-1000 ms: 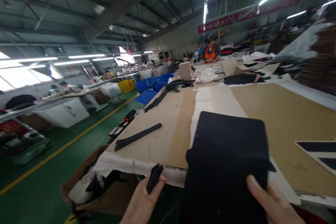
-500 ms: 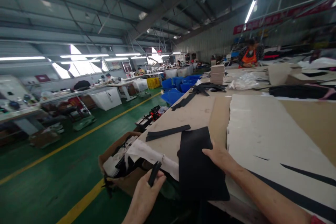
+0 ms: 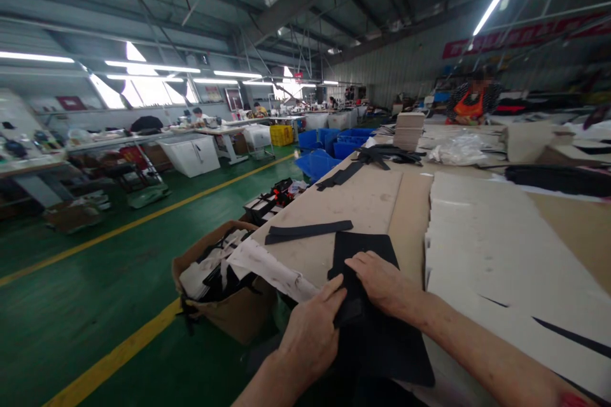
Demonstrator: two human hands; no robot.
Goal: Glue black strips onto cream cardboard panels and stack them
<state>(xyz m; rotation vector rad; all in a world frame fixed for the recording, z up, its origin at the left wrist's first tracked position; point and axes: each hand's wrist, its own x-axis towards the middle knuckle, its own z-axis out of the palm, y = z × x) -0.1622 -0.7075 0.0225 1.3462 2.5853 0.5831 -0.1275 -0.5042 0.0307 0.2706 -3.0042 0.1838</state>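
Note:
A stack of black fabric pieces (image 3: 382, 337) lies at the near edge of the long cutting table (image 3: 367, 203). My right hand (image 3: 379, 280) rests flat on top of the stack, fingers together and stretched out. My left hand (image 3: 312, 331) is at the stack's left edge, thumb and fingers closed on a small black piece there. A long black strip (image 3: 308, 231) lies on the table just beyond the stack.
An open cardboard box (image 3: 224, 280) of black and white scraps stands on the green floor, left of the table. White paper sheets (image 3: 487, 254) cover the table to the right. Blue bins (image 3: 317, 152), white tables and other workers are farther back; a person in an orange vest (image 3: 470, 102) stands far right.
The view swung left. My right hand laid the black pieces down on the table edge and now presses on them. My left hand rose with its small black piece to the stack's left edge.

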